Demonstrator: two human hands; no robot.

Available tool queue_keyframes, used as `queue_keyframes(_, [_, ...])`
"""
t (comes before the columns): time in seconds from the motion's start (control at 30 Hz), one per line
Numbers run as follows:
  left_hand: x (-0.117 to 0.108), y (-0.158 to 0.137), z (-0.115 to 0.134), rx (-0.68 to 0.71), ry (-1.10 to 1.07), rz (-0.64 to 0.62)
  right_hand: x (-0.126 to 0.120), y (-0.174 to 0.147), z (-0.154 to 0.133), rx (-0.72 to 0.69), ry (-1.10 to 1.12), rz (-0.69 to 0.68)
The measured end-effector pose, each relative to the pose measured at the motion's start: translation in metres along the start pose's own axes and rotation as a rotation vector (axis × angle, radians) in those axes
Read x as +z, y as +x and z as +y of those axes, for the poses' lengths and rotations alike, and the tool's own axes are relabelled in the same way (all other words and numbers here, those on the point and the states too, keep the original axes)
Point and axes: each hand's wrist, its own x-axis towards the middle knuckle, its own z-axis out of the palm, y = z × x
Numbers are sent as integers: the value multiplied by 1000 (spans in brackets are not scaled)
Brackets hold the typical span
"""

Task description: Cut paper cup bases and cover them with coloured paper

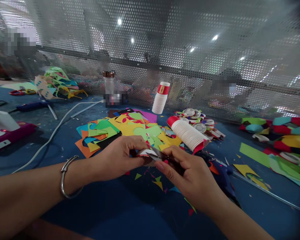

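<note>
My left hand [126, 153] is closed, pinching a white paper cup piece with a red edge [143, 152] between thumb and fingers. My right hand [187, 170] is wrapped round scissors; their grey blades [153, 153] meet the cup piece, while the handles are mostly hidden by my fingers. Just beyond both hands lies a pile of coloured paper scraps [125, 126]. A stack of white and red paper cups [187, 132] lies on its side past my right hand, and another stack [161, 98] stands upright, slightly tilted in the picture, farther back.
Beside my right forearm is a blue glue gun [222, 176] with a clear stick. Cut cup pieces [198, 126] are heaped behind the lying cups. On the left sit a purple power strip [12, 136] and a white cable [50, 138]. A perforated metal screen [145, 43] bounds the back.
</note>
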Motion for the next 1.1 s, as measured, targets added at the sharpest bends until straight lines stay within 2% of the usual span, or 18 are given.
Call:
queue_keyframes(0.47, [-6, -4, 5, -70, -79, -95, 0, -4, -6, -80, 4, 0])
queue_keyframes(0.93, [-11, -1, 0, -221, -239, -218, 1, -2, -5, -24, 25, -29])
queue_keyframes(1.1, [-10, -1, -2, -266, -363, -203, -1, 2, -4, 92, 109, -17])
